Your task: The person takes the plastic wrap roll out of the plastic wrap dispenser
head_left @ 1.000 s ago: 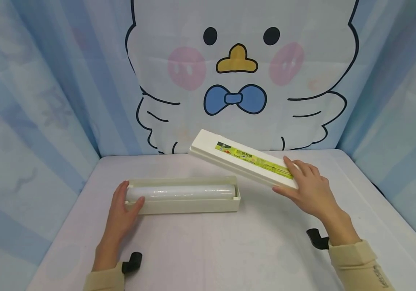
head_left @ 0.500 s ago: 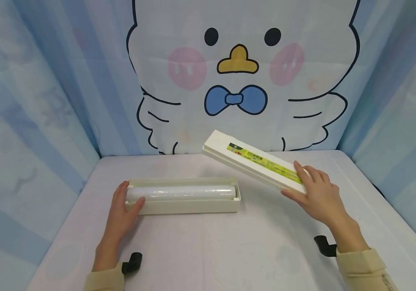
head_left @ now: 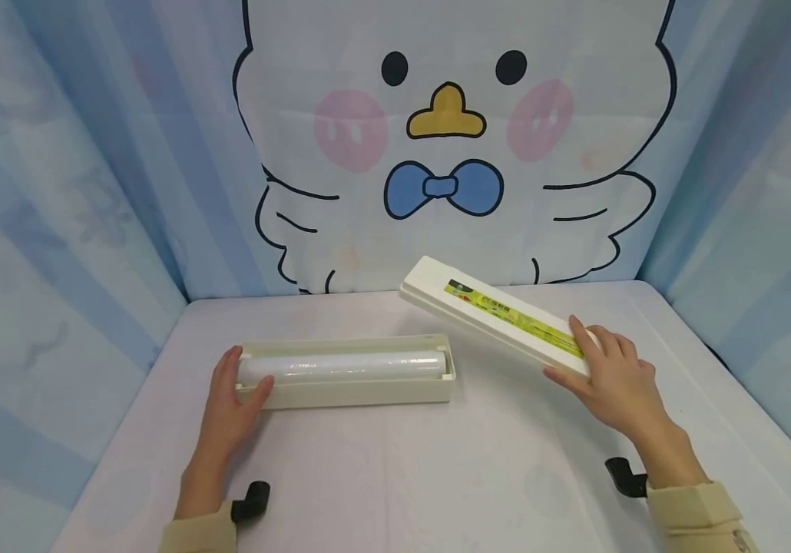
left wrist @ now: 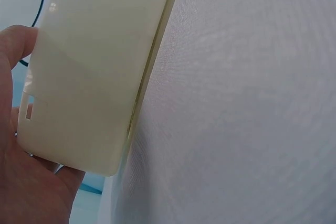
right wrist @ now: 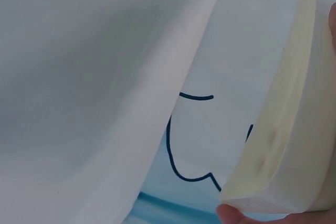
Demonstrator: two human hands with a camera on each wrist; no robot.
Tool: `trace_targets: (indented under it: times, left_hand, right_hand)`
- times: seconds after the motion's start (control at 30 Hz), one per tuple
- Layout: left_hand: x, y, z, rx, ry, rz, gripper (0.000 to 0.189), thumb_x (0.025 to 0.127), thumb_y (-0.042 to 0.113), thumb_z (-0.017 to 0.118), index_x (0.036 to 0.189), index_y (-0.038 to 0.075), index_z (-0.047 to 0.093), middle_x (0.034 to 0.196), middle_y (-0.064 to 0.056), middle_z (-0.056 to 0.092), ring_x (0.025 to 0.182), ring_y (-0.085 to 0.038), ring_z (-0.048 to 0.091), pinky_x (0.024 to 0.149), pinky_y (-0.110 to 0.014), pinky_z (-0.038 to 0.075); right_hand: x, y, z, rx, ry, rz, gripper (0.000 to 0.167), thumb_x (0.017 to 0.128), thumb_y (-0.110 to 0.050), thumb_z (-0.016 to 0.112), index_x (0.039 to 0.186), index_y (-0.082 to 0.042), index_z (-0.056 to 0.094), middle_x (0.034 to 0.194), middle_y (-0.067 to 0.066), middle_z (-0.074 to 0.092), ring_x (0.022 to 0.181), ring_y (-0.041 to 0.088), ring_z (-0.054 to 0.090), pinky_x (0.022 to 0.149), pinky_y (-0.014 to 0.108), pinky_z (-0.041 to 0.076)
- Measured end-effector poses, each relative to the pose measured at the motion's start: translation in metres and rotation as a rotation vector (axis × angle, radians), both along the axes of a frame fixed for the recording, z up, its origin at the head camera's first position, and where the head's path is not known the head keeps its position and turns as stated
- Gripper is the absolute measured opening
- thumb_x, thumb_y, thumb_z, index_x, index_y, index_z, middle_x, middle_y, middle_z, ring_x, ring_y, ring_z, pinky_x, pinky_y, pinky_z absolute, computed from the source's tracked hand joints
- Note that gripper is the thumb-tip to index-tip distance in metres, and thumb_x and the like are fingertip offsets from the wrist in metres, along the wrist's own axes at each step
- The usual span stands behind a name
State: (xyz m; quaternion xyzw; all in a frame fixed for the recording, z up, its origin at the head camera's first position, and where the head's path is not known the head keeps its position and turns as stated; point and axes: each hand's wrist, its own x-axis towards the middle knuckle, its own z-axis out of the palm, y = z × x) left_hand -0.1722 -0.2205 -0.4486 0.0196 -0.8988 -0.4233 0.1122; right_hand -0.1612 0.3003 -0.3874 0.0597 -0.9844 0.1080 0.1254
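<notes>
A long cream box (head_left: 361,395) sits on the table with its top off, and a roll of clear plastic wrap (head_left: 361,366) lies inside it. My left hand (head_left: 225,415) grips the box's left end, thumb on the near wall and fingers round the far side. In the left wrist view the box wall (left wrist: 94,77) fills much of the frame beside the thumb. My right hand (head_left: 620,384) holds the white lid (head_left: 478,296) by its right end, thumb below and fingers above. The lid, with a yellow-green label (head_left: 516,316), is tilted and raised off the table, its far end upper left.
A pale cloth covers the table (head_left: 395,476). Behind it hangs a curtain (head_left: 451,246) with a cartoon bird print, and blue curtains (head_left: 57,230) close in both sides. A black wrist mount (head_left: 252,501) juts out by the left sleeve.
My right hand has carried the lid to the right and slightly down, toward me and away from the box. The left hand and the box stay in place.
</notes>
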Motion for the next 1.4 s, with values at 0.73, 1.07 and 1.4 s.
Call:
trace_targets:
  times: [0.73, 1.07, 1.4]
  left_hand:
    - [0.0, -0.002, -0.011, 0.012, -0.002, 0.018, 0.077, 0.099, 0.026, 0.064, 0.157, -0.003, 0.022, 0.162, -0.025, 0.017, 0.148, -0.045, 0.018, 0.117, -0.062, 0.017]
    - [-0.001, -0.003, -0.008, 0.022, 0.027, 0.005, 0.077, 0.099, 0.026, 0.065, 0.156, -0.004, 0.023, 0.162, -0.026, 0.018, 0.148, -0.044, 0.018, 0.118, -0.06, 0.017]
    - [-0.001, -0.002, -0.006, 0.02, 0.023, 0.002, 0.078, 0.099, 0.027, 0.064, 0.157, -0.004, 0.021, 0.162, -0.026, 0.018, 0.148, -0.044, 0.018, 0.118, -0.06, 0.017]
  right_hand:
    - [0.014, 0.026, -0.027, 0.027, -0.077, -0.126, 0.097, 0.094, -0.068, 0.052, 0.16, -0.006, 0.019, 0.144, 0.036, 0.032, 0.124, 0.061, 0.029, 0.075, 0.08, 0.036]
    - [0.02, 0.036, -0.034, 0.026, -0.128, -0.177, 0.097, 0.095, -0.071, 0.046, 0.16, -0.004, 0.017, 0.14, 0.038, 0.031, 0.119, 0.063, 0.029, 0.072, 0.08, 0.035]
    - [0.021, 0.041, -0.038, 0.033, -0.174, -0.244, 0.099, 0.094, -0.074, 0.043, 0.158, -0.003, 0.017, 0.137, 0.04, 0.03, 0.119, 0.063, 0.027, 0.075, 0.086, 0.03]
